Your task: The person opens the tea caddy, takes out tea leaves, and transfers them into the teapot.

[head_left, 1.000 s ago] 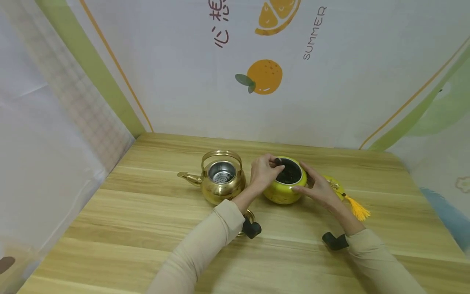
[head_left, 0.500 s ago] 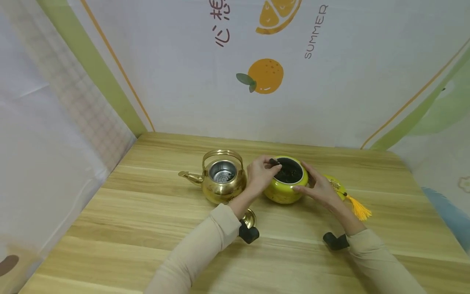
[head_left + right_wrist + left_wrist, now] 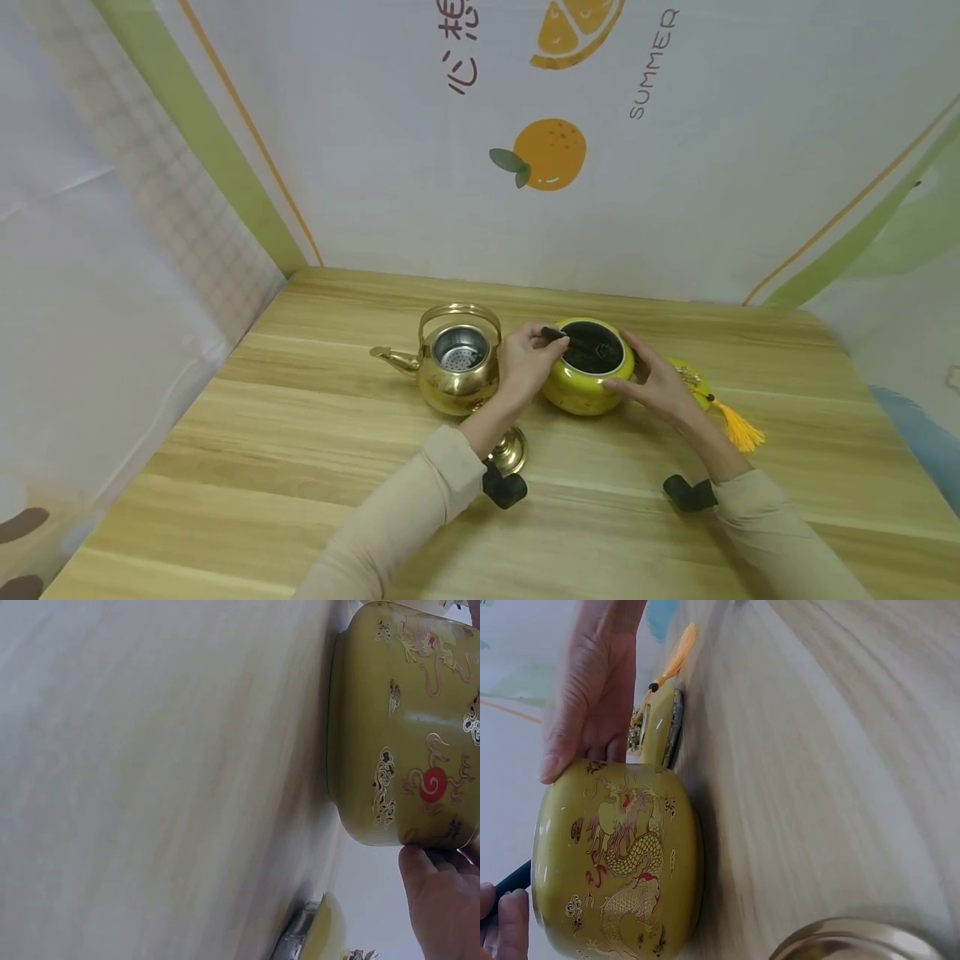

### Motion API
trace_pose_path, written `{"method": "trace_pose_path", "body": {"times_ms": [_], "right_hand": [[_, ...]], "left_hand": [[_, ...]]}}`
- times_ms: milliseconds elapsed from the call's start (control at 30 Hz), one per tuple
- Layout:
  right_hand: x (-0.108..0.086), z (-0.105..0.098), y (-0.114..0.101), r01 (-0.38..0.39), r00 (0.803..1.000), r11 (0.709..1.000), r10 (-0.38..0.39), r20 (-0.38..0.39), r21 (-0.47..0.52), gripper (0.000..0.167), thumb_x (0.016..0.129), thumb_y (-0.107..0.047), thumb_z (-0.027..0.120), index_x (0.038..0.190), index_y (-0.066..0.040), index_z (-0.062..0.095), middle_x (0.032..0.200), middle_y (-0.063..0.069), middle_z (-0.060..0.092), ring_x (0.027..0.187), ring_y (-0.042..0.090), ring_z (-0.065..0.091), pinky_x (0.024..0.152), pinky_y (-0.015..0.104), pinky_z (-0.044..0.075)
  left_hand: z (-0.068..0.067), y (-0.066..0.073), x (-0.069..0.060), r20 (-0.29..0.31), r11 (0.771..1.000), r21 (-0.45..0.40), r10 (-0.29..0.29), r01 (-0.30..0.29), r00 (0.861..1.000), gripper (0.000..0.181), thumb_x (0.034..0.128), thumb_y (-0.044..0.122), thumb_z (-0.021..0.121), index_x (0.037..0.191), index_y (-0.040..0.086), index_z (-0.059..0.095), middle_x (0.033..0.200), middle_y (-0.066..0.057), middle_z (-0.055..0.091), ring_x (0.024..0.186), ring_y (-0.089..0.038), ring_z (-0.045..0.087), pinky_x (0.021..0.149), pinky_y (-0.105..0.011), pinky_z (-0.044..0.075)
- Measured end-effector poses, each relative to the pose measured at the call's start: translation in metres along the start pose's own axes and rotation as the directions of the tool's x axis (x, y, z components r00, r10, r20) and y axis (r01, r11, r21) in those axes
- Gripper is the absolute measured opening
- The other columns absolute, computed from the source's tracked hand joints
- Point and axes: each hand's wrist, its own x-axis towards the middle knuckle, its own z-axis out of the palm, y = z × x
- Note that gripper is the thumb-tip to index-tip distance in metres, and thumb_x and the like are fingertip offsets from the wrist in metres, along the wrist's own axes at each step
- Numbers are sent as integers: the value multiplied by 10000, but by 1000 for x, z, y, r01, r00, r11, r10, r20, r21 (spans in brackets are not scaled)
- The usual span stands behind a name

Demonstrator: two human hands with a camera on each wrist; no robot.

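Note:
The left hand (image 3: 527, 360) pinches a dark stick-like handle (image 3: 553, 333) at the left rim of a yellow jar (image 3: 581, 392); its far end is inside the jar's dark opening. Around the jar's right side the right hand (image 3: 660, 385) is curled, thumb on the near face. In the left wrist view the jar (image 3: 622, 862) shows a dragon pattern, and the left fingers (image 3: 510, 922) hold the black handle (image 3: 514, 881). The right wrist view has the right hand (image 3: 446, 907) against the jar (image 3: 405, 735).
A gold teapot (image 3: 457, 387) with a perforated strainer (image 3: 459, 354) holding some dark bits stands left of the jar. A gold lid (image 3: 510, 454) lies near the left wrist. Behind the right hand is a yellow lid (image 3: 693, 379) with an orange tassel (image 3: 741, 429).
The left hand has drawn slightly left and back toward the jar's left rim, with the dark handle tilting lower. More of the gold lid shows. The right hand keeps its hold.

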Motion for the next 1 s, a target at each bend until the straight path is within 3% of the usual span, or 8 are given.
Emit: {"method": "trace_pose_path", "body": {"times_ms": [67, 233, 400, 600, 667, 833, 1000], "right_hand": [[0, 0, 0, -4, 1000, 1000, 4, -1, -10, 848, 833, -119, 717, 1482, 8, 186, 1517, 231, 236, 1378, 386, 268, 1058, 142, 314], [-1, -1, 0, -16, 1000, 1000, 16, 1, -23, 862, 831, -138, 723, 1484, 5, 179, 1516, 227, 242, 1371, 386, 283, 1103, 306, 297], [-1, -1, 1, -11, 1000, 1000, 11, 1, -4, 863, 829, -124, 723, 1481, 18, 176, 1515, 235, 237, 1372, 389, 275, 1020, 66, 302], [-2, -1, -1, -5, 1000, 1000, 5, 2, 15, 859, 827, -104, 721, 1482, 12, 177, 1518, 234, 230, 1375, 389, 266, 980, 16, 292], [-2, -1, -2, -8, 1000, 1000, 8, 0, 13, 856, 828, -103, 719, 1483, 9, 179, 1519, 232, 228, 1375, 390, 265, 1031, 80, 301], [-2, -1, -4, -15, 1000, 1000, 15, 4, 0, 856, 834, -107, 714, 1484, 9, 171, 1521, 243, 214, 1376, 405, 255, 1108, 428, 248], [-2, -1, -4, -26, 1000, 1000, 26, 15, -9, 865, 839, -127, 712, 1488, 4, 156, 1530, 229, 197, 1384, 392, 242, 1103, 454, 239]], "left_hand": [[-1, 0, -1, -10, 1000, -1, -12, 12, 1000, 184, 793, 82, 743, 934, -7, 665, 926, -140, 722, 847, -201, 702, 698, -210, 563], [-5, 0, -6, -24, 998, -57, -24, 22, 999, 200, 791, 62, 739, 956, -16, 657, 954, -147, 715, 880, -208, 696, 726, -222, 565], [-8, 0, -11, -37, 992, -124, -10, 6, 999, 204, 787, 39, 734, 960, -33, 653, 925, -174, 713, 861, -222, 697, 718, -229, 568], [-12, -3, -17, -44, 979, -204, -6, -3, 999, 208, 793, 9, 722, 973, -64, 645, 932, -203, 704, 845, -232, 697, 722, -239, 571], [-14, -3, -19, -38, 972, -234, -17, 7, 999, 207, 799, 7, 717, 980, -59, 642, 938, -197, 702, 840, -220, 697, 730, -241, 571], [-18, -3, -25, -18, 944, -328, -42, 33, 999, 193, 813, -17, 693, 989, -63, 628, 948, -201, 693, 835, -192, 694, 763, -258, 569], [-23, -1, -31, 0, 918, -394, -51, 46, 999, 212, 826, -31, 674, 1016, -89, 601, 979, -226, 680, 841, -175, 690, 797, -271, 563]]}}
